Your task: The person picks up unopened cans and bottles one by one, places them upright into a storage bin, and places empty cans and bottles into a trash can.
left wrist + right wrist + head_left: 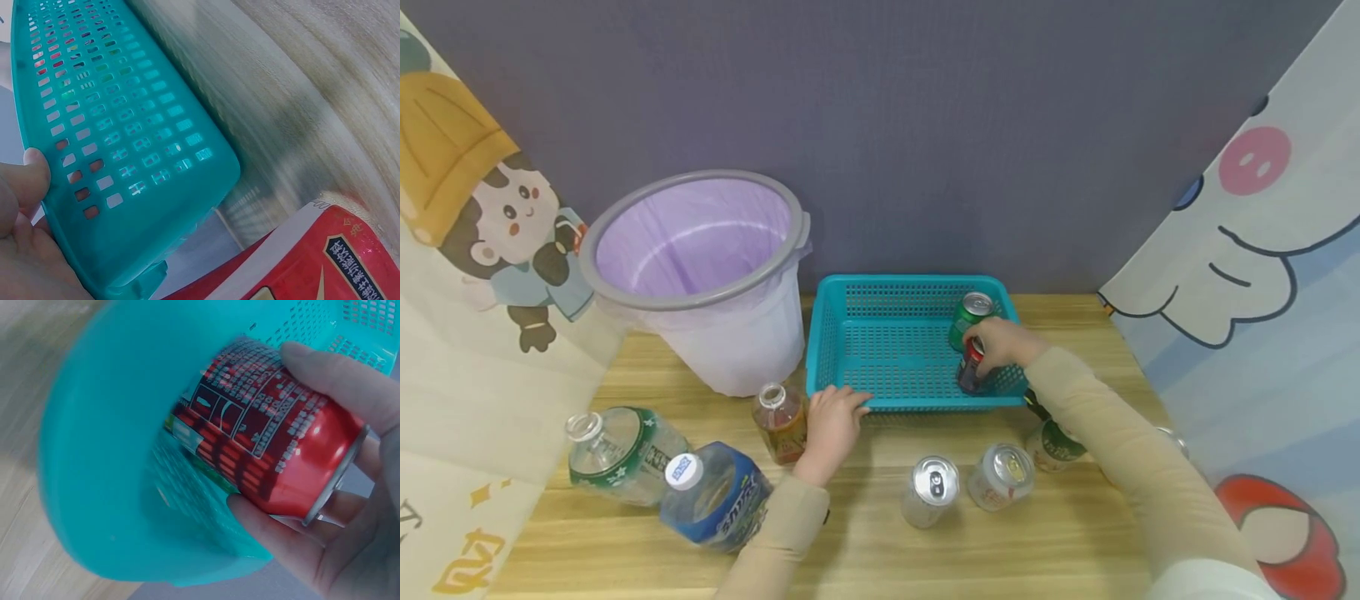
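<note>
In the head view a red soda can (972, 367) is inside the right end of a teal plastic basket (917, 403). My right hand (1006, 343) holds that can near its top, and the right wrist view shows thumb and fingers around the red can (269, 431). A green can (972, 321) stands just behind it in the basket. At the basket's front left corner, my left hand (835, 429) grips the rim. In the left wrist view its thumb (36, 175) lies over the outer side of the basket wall (144, 206).
A purple-lined bin (730, 350) stands left of the basket. A small bottle (784, 429) with a reddish-brown label, a green-labelled bottle (625, 454) and a blue-labelled bottle (718, 496) are at front left. Cans (931, 492), (1002, 477) and a green-white can (1054, 446) stand in front.
</note>
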The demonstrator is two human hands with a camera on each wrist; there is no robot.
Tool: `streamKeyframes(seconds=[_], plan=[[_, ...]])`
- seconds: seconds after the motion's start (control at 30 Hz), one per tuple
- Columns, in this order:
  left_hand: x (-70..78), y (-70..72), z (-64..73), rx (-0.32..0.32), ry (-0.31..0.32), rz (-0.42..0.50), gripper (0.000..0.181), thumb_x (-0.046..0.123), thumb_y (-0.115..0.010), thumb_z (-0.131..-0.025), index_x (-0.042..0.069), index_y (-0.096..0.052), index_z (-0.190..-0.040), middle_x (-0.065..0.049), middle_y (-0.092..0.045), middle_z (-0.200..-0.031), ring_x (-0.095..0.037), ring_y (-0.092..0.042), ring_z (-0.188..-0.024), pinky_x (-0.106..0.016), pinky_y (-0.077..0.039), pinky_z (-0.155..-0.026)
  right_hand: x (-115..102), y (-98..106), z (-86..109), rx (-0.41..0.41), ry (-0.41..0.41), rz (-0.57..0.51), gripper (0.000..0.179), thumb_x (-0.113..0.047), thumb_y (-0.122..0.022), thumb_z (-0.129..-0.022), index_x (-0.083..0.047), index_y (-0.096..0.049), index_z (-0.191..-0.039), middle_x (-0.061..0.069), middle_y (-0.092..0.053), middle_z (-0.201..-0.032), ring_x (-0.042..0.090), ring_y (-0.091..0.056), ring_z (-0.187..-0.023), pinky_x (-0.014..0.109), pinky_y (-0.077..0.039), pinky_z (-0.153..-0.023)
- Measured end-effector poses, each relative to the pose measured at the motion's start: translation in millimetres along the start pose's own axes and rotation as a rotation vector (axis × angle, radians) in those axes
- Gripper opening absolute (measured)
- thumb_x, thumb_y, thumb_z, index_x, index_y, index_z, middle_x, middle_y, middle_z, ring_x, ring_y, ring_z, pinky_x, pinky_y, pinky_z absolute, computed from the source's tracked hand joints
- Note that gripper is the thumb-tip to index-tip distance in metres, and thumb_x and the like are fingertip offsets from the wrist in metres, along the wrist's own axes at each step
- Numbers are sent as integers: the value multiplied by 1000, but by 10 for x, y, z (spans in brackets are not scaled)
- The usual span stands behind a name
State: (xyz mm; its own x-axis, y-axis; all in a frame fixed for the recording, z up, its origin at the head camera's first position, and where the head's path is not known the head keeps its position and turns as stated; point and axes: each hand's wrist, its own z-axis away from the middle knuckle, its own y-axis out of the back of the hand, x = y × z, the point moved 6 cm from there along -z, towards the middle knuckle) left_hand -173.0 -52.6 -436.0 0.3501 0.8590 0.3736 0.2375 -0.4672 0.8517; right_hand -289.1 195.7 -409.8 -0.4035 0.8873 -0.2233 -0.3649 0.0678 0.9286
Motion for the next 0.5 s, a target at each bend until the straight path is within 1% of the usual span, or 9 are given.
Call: streamKeyframes(seconds=[0.13, 0.3, 0.5], plan=[[4, 6, -3, -10, 3, 13, 17, 16, -72, -81, 16, -75, -98, 0, -69, -85, -17, -53, -73, -34, -39, -74, -5, -1, -1, 1, -8, 14, 60, -16, -83, -65, 0, -61, -119, 14, -66, -101, 24, -62, -87, 37, -53, -72], [7, 7, -19, -28, -3, 9, 18, 16, -71, -81, 15, -75, -98, -2, -70, -87, -17, -54, -74, -34, -38, -72, -16, -17, -6, -11, -45, 15, 61, -15, -83, -67, -2, -59, -121, 15, -64, -106, 27, -61, -93, 40, -53, -76], [9, 26, -57, -96, 20, 0, 19, 18, -71, -82, 17, -75, -101, -3, -71, -89, -20, -58, -76, -35, -40, -71, -34, -21, -7, -19, -72, 37, 62, -17, -83, -67, -3, -58, -122, 19, -60, -111, 31, -58, -100, 44, -52, -80]])
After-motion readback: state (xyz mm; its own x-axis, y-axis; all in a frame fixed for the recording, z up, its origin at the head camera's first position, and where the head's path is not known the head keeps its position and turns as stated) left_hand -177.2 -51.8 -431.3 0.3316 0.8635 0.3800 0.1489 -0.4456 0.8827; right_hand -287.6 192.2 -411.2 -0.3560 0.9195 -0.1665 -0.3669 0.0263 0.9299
